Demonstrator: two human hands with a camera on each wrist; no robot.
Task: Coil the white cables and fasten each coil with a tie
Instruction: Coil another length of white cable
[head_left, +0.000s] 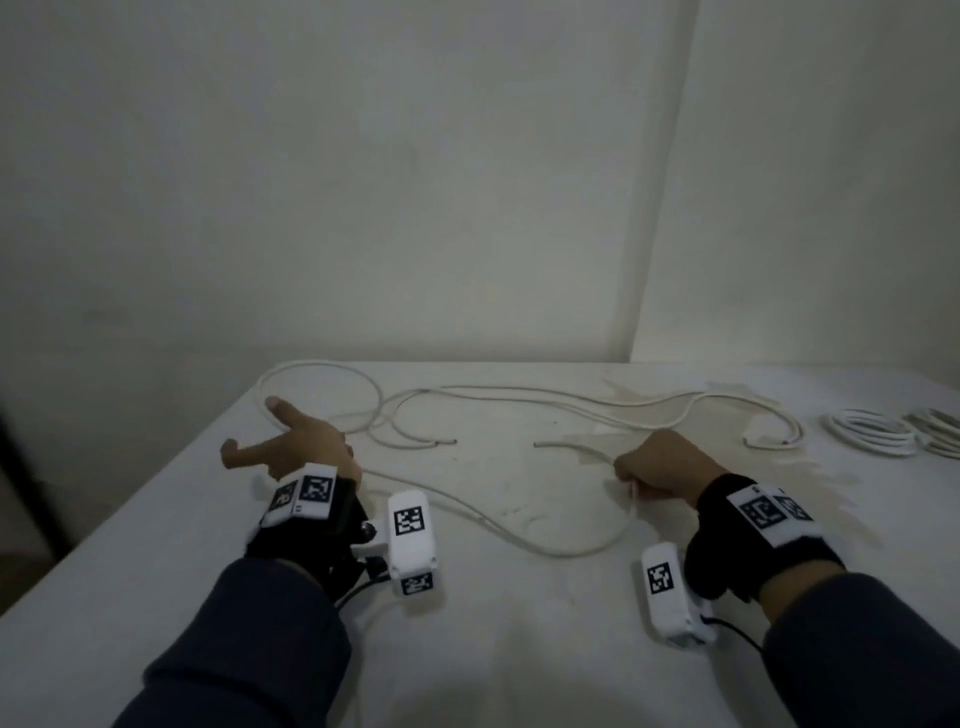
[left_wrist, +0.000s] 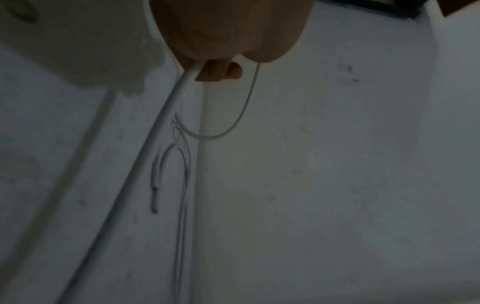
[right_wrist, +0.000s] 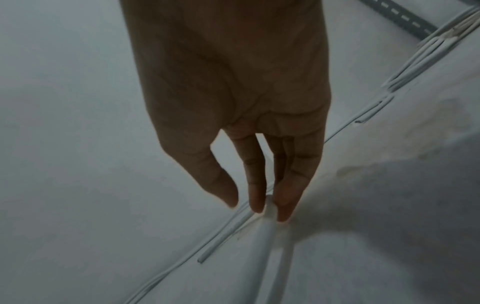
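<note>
One long white cable (head_left: 561, 552) sags in a loop on the table (head_left: 519, 649) between my two hands. My left hand (head_left: 291, 441) grips it in the curled lower fingers, with index finger and thumb stretched out; in the left wrist view the cable (left_wrist: 168, 111) runs out from under the palm. My right hand (head_left: 660, 465) pinches the other stretch, and the right wrist view shows the cable (right_wrist: 270, 202) caught between the fingertips (right_wrist: 255, 203). More loose white cable (head_left: 519, 395) snakes across the back of the table, its cut ends (head_left: 452, 441) lying between the hands.
Two finished white coils (head_left: 867, 431) lie at the far right, also seen as a bundle (right_wrist: 426, 53) beside a slotted metal rail (right_wrist: 397, 16). The table's left edge (head_left: 156, 499) runs diagonally past my left hand. Walls close off the back.
</note>
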